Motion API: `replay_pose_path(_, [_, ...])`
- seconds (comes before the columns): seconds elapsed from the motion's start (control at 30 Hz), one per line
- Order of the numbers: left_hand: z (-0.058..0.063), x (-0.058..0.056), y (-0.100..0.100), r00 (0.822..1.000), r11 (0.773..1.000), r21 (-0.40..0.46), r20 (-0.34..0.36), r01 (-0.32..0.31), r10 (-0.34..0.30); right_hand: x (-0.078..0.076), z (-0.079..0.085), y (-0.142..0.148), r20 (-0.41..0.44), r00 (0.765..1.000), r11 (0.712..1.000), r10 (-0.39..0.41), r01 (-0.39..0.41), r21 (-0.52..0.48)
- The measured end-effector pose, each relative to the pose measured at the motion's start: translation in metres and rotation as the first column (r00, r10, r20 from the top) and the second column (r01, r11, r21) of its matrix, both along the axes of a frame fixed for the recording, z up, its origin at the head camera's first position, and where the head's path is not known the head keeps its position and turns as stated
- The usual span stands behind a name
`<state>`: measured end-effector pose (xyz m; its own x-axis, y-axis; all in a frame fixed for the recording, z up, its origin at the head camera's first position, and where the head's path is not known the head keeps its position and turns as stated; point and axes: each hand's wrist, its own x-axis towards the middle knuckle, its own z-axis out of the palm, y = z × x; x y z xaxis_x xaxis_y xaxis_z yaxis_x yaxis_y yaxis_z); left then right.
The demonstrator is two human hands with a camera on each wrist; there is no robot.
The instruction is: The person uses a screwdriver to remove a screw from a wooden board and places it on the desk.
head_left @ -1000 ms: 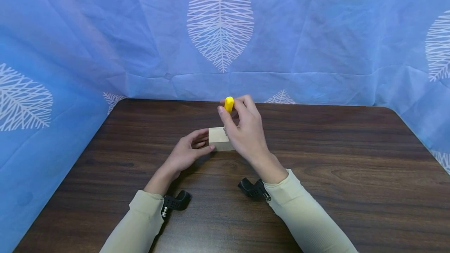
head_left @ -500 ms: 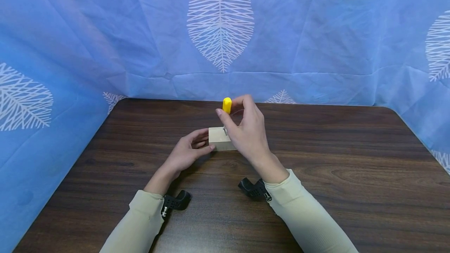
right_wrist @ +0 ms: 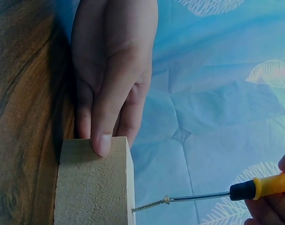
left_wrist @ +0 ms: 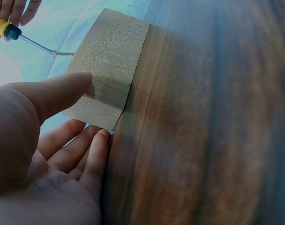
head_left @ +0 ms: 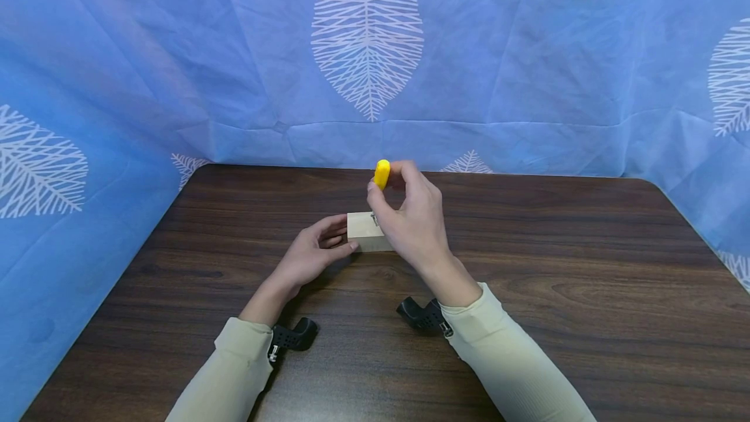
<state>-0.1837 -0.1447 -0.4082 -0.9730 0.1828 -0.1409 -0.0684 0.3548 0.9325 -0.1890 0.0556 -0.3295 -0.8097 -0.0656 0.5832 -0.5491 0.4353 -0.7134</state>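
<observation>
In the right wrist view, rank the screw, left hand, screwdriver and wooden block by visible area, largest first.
1. Left hand
2. Wooden block, cut off by the frame
3. Screwdriver, also cut off
4. Screw, clearly the smallest

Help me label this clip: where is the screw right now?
The screw is low in the middle of the right wrist view, between the wooden block on its left and the tip of the screwdriver on its right.
</observation>
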Motion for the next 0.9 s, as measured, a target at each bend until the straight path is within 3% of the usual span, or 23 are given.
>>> replay_pose_path(0.9, [-0.0011,-0.0013,0.0014,1.000,1.000,-0.014,0.001,-0.008,0.008,-0.0004,0.0018,0.0025,-0.015,1.000,0.999,-0.017,0.017,0.038])
